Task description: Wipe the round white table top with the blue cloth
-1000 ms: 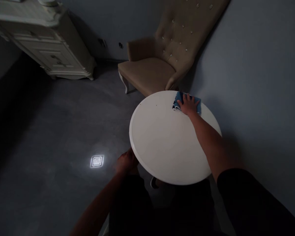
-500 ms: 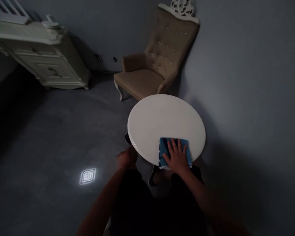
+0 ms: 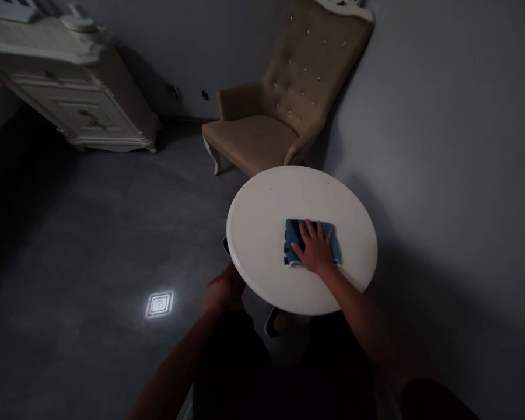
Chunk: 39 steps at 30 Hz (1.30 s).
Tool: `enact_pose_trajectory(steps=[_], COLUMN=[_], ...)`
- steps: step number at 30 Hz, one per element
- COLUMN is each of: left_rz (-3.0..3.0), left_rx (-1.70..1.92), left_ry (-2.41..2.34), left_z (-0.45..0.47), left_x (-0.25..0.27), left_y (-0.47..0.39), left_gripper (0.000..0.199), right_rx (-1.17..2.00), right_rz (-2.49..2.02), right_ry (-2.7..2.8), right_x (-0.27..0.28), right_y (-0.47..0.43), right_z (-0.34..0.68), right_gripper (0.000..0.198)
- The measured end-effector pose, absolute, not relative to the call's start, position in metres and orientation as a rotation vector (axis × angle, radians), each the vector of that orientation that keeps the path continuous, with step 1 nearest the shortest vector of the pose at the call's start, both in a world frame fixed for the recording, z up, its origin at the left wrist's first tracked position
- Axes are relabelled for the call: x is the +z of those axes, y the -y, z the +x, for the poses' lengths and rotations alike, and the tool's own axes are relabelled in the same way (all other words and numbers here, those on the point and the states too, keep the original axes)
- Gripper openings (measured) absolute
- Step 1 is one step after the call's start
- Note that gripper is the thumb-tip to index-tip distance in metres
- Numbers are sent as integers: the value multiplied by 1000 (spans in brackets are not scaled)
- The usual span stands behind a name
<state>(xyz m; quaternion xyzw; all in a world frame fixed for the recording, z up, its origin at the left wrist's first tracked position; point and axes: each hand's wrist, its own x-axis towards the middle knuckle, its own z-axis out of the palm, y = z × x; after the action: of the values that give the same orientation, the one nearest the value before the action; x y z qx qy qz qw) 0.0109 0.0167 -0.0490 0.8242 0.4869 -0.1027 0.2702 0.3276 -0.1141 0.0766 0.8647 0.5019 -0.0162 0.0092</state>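
Note:
My right hand point(image 3: 317, 251) lies flat with its fingers spread on a folded blue cloth point(image 3: 292, 248). Dark blue patches and a pale edge show on the cloth, which rests on the round white table point(image 3: 262, 233) right of its middle. Lower and to the left, my left hand point(image 3: 222, 290) is beside the table's near left rim, at my knee. Its fingers look curled in the dim light; what they close on, if anything, is hidden.
Behind the table stands a brown tufted armchair point(image 3: 254, 140) with a pale carved frame. A cream cabinet point(image 3: 91, 111) is at the far left. Close on the right rises a grey wall point(image 3: 446, 146). A bright square pattern point(image 3: 160, 304) shines on the dark floor.
My right hand and the cloth have moved away from me, from the table's near edge toward its middle. My left hand has stayed about where it was. The view has tipped slightly.

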Motion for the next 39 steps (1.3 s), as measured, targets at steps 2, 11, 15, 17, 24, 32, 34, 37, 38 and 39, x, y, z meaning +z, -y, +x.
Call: enact_pose_trajectory(steps=[2, 11, 15, 17, 24, 32, 34, 37, 38, 39], left_rz=[2231, 2122, 2131, 2133, 2195, 2296, 2288, 2268, 2264, 2264], left_rx=[-287, -396, -440, -460, -378, -281, -282, -314, -308, -284], left_ry=[-1322, -1371, -1347, -1323, -1307, -1341, -1349, -1380, -1376, -1362], left_z=[11, 10, 13, 16, 26, 23, 18, 12, 11, 10], left_x=[-54, -66, -68, -66, -44, -27, -27, -28, -28, -29], left_y=[-22, -50, -55, -56, -44, -18, -14, -10, -9, -7], left_gripper=[54, 63, 55, 51, 46, 48, 49, 53, 53, 54], right_rx=[-45, 11, -18, -39, -58, -31, -15, 25, 36, 44], right_rz=[2728, 2840, 2841, 2848, 2844, 2692, 2664, 2625, 2622, 2624], right_ry=[-1509, -1345, -1352, -1373, -1439, -1527, -1573, -1637, -1655, -1669], right_x=[81, 93, 93, 91, 90, 87, 80, 65, 60, 55], right_y=[70, -99, -138, -147, -105, 50, 97, 160, 176, 190], right_z=[364, 504, 540, 550, 508, 359, 317, 258, 242, 228], right_gripper=[81, 87, 92, 94, 91, 85, 86, 89, 89, 91])
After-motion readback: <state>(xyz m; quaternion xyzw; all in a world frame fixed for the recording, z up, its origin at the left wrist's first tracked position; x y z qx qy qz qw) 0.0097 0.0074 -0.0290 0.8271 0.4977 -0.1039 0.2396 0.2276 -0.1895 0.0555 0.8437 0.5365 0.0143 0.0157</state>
